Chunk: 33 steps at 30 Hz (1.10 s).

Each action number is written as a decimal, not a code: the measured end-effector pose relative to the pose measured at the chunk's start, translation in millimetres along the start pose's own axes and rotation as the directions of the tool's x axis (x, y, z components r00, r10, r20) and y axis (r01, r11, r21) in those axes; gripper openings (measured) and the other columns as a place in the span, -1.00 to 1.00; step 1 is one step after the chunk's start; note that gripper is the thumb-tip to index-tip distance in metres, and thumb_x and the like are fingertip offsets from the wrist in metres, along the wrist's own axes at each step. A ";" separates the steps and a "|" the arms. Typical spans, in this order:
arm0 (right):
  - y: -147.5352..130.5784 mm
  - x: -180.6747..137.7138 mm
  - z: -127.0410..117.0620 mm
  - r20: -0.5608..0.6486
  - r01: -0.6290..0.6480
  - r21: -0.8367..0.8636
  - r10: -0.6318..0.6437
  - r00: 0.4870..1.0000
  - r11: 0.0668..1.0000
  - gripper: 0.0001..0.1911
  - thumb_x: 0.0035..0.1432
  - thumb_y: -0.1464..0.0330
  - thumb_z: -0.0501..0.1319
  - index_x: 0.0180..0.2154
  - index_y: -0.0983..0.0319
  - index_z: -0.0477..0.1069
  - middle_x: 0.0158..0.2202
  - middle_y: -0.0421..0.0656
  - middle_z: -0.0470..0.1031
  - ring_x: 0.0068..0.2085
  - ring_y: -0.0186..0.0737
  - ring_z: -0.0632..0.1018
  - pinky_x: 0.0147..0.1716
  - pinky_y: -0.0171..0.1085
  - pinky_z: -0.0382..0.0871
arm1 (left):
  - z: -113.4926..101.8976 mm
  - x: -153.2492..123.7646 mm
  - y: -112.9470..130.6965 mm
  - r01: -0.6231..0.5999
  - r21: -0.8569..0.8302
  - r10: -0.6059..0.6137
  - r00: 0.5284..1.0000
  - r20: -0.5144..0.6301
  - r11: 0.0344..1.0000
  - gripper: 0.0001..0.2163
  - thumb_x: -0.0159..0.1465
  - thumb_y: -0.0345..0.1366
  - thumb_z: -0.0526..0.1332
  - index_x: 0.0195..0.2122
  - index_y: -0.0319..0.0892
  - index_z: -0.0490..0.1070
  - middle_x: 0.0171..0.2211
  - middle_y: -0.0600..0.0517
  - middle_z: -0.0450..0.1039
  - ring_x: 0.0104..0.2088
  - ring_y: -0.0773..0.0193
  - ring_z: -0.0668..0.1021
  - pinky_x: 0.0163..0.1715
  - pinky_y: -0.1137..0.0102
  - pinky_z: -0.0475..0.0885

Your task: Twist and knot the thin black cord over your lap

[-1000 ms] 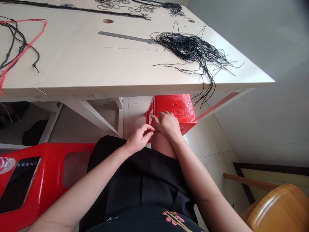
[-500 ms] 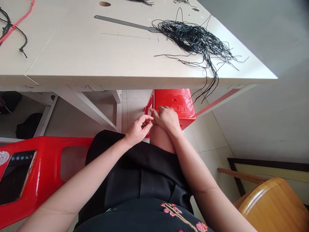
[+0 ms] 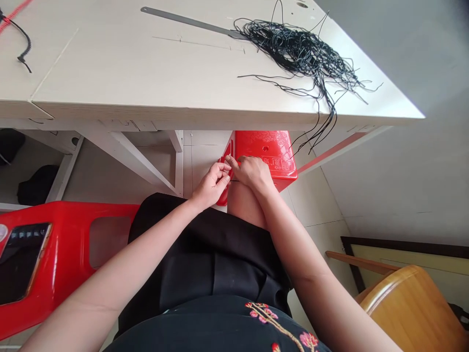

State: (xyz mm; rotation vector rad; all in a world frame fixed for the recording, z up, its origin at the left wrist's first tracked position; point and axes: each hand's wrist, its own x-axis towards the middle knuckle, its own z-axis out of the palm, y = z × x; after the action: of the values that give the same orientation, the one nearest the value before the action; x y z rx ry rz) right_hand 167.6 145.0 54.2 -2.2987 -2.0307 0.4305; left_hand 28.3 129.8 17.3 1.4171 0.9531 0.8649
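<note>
My left hand (image 3: pixel 210 185) and my right hand (image 3: pixel 251 172) meet over my right knee, below the table edge. Both pinch a thin black cord (image 3: pixel 232 180) stretched between their fingertips. Only a short piece of it shows between the hands. On the pale table (image 3: pixel 120 73) above lies a tangled pile of black cords (image 3: pixel 300 51), with some strands hanging over the front edge. A grey metal ruler (image 3: pixel 186 21) lies beside the pile.
A red plastic stool (image 3: pixel 269 154) stands under the table behind my hands. Another red stool (image 3: pixel 58 254) with a phone (image 3: pixel 18 259) on it is at my left. A wooden chair (image 3: pixel 410 308) is at the lower right. A black braided cord end (image 3: pixel 22 46) lies at the table's left.
The view has tilted down, so the table sits higher in the frame. My hands have stayed at the knee, fingers drawing closer together on the cord.
</note>
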 end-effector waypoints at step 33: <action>11.7 8.6 5.0 -0.060 0.016 0.371 0.007 0.998 0.928 -0.17 0.12 -0.15 -0.45 -0.26 0.22 0.39 -0.30 0.04 0.52 -0.20 0.09 0.52 -0.27 -0.09 0.34 | 1.5 3.2 25.3 0.345 -0.237 -0.342 0.938 0.053 0.908 -0.82 0.19 -0.21 0.13 -0.25 -0.19 0.33 -0.60 0.18 0.23 -0.61 0.48 0.28 -0.58 0.55 0.17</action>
State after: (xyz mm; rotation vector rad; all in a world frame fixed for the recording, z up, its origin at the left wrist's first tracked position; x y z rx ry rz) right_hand 178.6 151.1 45.4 -2.0510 -1.7445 0.6725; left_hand 32.6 132.0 42.4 1.0036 1.0147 0.6810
